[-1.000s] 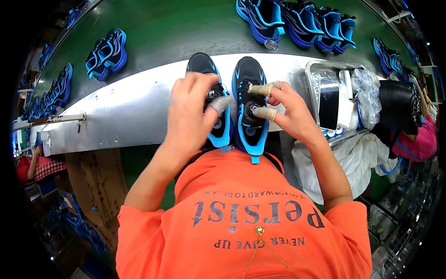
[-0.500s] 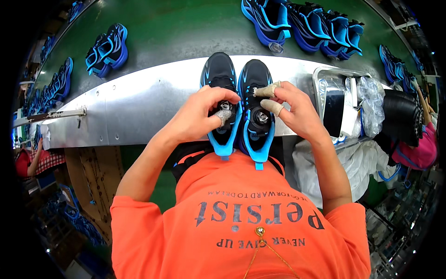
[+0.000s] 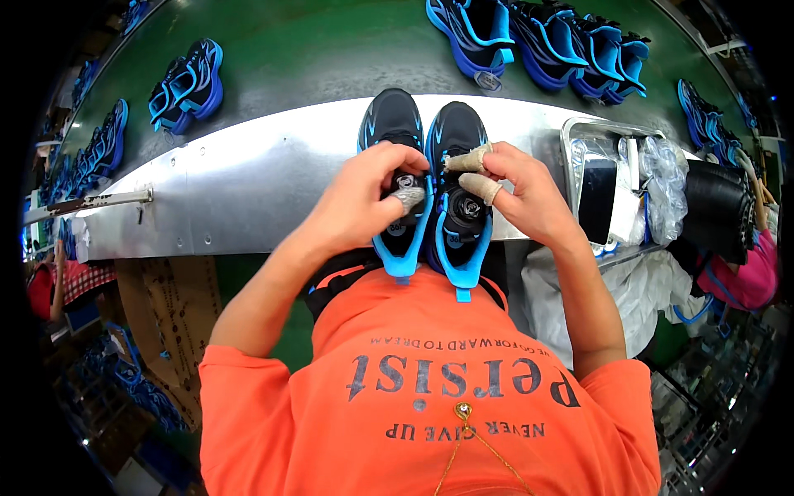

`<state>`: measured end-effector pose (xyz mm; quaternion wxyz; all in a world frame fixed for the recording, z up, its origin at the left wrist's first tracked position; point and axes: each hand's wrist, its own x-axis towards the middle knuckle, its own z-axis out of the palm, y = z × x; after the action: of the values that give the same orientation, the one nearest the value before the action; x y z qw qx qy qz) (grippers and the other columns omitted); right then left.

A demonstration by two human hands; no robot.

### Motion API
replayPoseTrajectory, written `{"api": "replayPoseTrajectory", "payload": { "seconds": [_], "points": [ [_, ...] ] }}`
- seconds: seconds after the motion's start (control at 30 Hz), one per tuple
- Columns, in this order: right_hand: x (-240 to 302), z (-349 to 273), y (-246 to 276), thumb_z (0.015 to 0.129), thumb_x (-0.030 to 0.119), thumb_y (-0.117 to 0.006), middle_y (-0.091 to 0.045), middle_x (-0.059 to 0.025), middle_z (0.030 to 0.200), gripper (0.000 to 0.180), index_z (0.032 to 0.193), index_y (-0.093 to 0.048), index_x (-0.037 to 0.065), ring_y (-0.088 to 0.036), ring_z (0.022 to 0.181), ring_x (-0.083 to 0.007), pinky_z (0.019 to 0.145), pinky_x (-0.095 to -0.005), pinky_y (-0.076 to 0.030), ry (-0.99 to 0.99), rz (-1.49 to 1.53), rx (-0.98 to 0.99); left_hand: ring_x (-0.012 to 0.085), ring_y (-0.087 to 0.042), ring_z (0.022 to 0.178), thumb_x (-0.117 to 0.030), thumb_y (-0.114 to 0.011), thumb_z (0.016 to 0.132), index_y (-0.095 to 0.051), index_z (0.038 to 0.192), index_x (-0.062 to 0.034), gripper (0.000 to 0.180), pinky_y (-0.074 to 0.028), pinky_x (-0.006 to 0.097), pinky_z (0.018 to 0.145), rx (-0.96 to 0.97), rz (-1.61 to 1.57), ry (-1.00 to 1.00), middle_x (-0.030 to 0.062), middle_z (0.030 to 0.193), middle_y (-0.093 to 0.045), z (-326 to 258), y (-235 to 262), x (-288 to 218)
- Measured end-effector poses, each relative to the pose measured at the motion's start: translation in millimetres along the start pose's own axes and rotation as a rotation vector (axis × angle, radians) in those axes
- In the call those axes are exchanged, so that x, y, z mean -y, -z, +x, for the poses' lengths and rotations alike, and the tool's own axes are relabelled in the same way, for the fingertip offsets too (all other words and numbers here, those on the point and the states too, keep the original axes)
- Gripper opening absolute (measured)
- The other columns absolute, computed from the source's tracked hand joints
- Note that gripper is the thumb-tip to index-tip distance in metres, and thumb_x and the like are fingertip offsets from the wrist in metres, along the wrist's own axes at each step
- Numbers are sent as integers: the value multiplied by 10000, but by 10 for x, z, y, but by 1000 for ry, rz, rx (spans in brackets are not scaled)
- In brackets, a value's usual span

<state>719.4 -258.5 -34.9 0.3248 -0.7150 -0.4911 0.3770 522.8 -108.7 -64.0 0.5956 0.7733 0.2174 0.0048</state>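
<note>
**Left hand [image 3: 357,198] at left sneaker [image 3: 392,113], right hand [image 3: 529,190] at right sneaker [image 3: 457,128]**

The black-and-blue pair stands side by side on a metal ledge [image 3: 248,186], heels toward the orange shirt [image 3: 463,318], toes pointing away; long axes run nearly parallel, straight outward.

The left hand curls over its sneaker; the right's covered thumb and forefinger are slightly parted, toeward of the right dial [image 3: 470,207]. Whether either pinches anything, I cannot tell.

Seemingly adjusting the closures; next calls for steady fingertips.
</note>
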Motion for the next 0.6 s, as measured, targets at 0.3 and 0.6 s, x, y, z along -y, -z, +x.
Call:
{"api": "replayPoseTrajectory", "payload": {
  "seconds": [0.3,0.6],
  "points": [
    [-6,41,-22,878,147,-673,-587,-110,838,197,1047,-707,53,-562,759,-234,692,-343,-463,12,26,14,168,-472,796,-31,-698,775,-577,1173,-47,416,-441,292,726,21,-73,17,56,999,-551,-3,-6,11],
    [-109,77,-25,881,148,-666,-583,-116,825,205,1064,-715,68,-561,752,-238,684,-350,-460,29,-45,24,190,-512,846,-89,-738,770,-592,1112,-32,376,-453,299,773,-71,54,6,75,984,-553,19,-51,-19]
  ]
}}
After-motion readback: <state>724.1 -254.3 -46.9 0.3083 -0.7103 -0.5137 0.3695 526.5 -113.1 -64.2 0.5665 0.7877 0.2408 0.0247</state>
